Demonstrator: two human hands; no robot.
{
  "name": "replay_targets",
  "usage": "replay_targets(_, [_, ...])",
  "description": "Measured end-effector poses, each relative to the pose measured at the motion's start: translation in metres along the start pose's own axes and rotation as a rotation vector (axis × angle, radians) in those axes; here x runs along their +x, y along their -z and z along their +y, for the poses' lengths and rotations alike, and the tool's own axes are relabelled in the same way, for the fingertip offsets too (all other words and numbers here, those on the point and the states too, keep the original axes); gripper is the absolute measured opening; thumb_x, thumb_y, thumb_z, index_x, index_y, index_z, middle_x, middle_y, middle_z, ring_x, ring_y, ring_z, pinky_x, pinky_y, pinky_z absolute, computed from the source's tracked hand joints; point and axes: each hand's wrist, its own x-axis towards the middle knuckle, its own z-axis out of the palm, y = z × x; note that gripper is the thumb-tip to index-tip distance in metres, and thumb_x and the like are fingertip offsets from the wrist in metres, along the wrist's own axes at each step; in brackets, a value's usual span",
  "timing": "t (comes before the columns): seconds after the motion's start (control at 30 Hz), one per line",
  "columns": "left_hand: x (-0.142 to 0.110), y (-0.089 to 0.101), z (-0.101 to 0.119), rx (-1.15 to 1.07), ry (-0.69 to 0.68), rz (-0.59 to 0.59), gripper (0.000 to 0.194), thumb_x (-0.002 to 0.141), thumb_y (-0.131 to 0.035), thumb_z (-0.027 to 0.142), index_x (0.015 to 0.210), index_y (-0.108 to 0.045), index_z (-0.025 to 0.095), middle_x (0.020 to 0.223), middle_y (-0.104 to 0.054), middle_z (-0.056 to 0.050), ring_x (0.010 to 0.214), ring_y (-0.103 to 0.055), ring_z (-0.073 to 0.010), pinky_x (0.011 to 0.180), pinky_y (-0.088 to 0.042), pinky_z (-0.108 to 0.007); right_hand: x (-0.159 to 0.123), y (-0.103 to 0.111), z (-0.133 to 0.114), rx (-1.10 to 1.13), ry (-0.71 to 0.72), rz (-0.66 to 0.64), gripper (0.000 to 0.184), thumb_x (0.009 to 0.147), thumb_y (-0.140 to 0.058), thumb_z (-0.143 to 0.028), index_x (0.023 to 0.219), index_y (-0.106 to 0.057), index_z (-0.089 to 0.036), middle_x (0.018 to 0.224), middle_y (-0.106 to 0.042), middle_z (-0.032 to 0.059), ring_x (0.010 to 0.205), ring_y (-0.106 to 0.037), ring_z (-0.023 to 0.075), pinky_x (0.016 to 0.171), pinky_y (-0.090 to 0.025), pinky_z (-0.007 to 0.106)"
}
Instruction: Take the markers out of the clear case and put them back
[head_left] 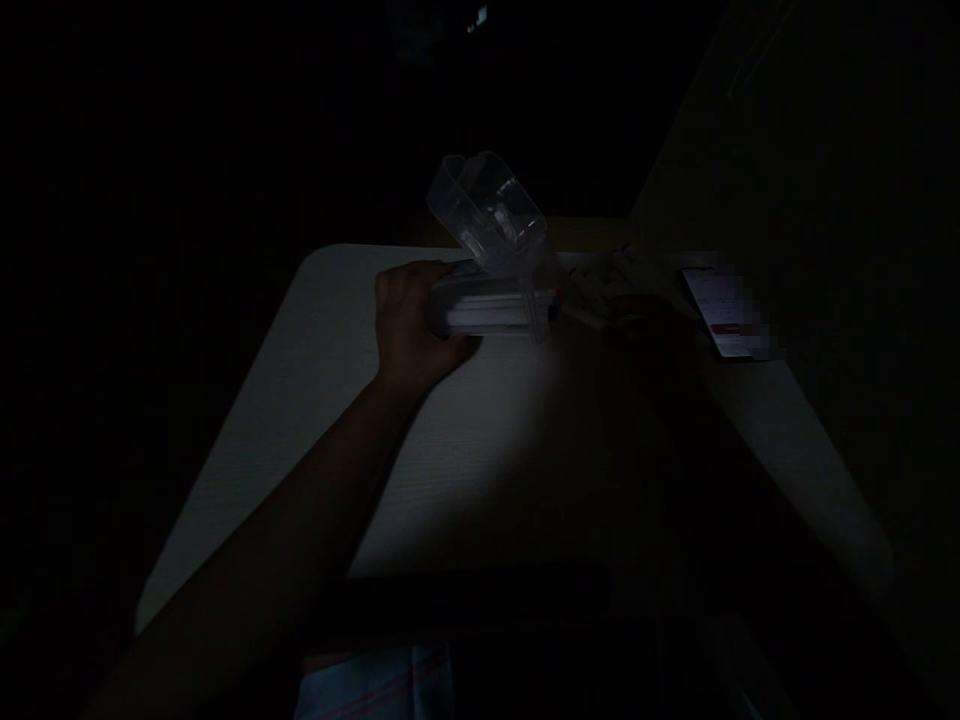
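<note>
The scene is very dark. My left hand (409,325) reaches across a white table (315,380) and is wrapped round the left end of a clear plastic case (495,305) lying on the table. The case's transparent lid (487,215) stands open, tilted up and back. My right hand (649,335) is a dim shape just right of the case, near some small white items; its fingers cannot be made out in the dark.
A lit phone screen (724,310) lies at the table's right side. Small pale objects (607,280) lie between case and phone. A dark flat object (480,595) lies along the table's near edge. Striped cloth (382,685) shows at the bottom.
</note>
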Motion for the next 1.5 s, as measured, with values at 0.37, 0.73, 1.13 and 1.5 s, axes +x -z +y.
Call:
replay_targets(0.37, [0.000,-0.001,-0.001,-0.057,-0.008,-0.009,0.066,0.060,-0.072,0.048,0.118,-0.048,0.026,0.119,-0.058,-0.009,0.114,-0.051,-0.0325,0.099,-0.037,-0.051,0.000,0.010,0.006,0.137,0.110,0.336,0.044,0.083,-0.056,-0.033,0.120,-0.056,-0.010,0.110,-0.064,0.0175,0.103,-0.060,0.0265,0.085,-0.052,0.042])
replay_targets(0.73, [-0.002,-0.002,-0.004,-0.081,-0.060,0.038,0.066,0.061,-0.070,0.053,0.117,-0.048,0.025,0.117,-0.059,-0.009,0.109,-0.053,-0.0312,0.096,-0.038,-0.048,0.002,0.009,0.012,0.337,0.411,0.973,0.038,0.088,-0.055,-0.033,0.123,-0.052,-0.021,0.119,-0.050,0.0071,0.128,-0.043,0.0282,0.103,-0.034,0.057])
replay_targets(1.13, [0.000,-0.002,-0.003,-0.084,-0.045,0.018,0.066,0.061,-0.069,0.053,0.116,-0.048,0.024,0.116,-0.059,-0.009,0.110,-0.053,-0.0318,0.096,-0.038,-0.049,-0.003,0.009,0.004,0.499,0.415,0.676,0.032,0.095,-0.039,-0.037,0.124,-0.040,-0.024,0.125,-0.044,0.0120,0.097,-0.064,0.0214,0.067,-0.056,0.039])
replay_targets(1.5, [0.000,-0.001,-0.001,-0.094,-0.069,0.023,0.064,0.062,-0.069,0.051,0.116,-0.049,0.023,0.114,-0.060,-0.010,0.109,-0.054,-0.0319,0.096,-0.038,-0.050,-0.009,-0.012,-0.004,0.591,0.349,0.528,0.029,0.090,-0.053,-0.037,0.117,-0.050,-0.030,0.109,-0.056,0.0053,0.095,-0.064,0.0200,0.066,-0.060,0.036])
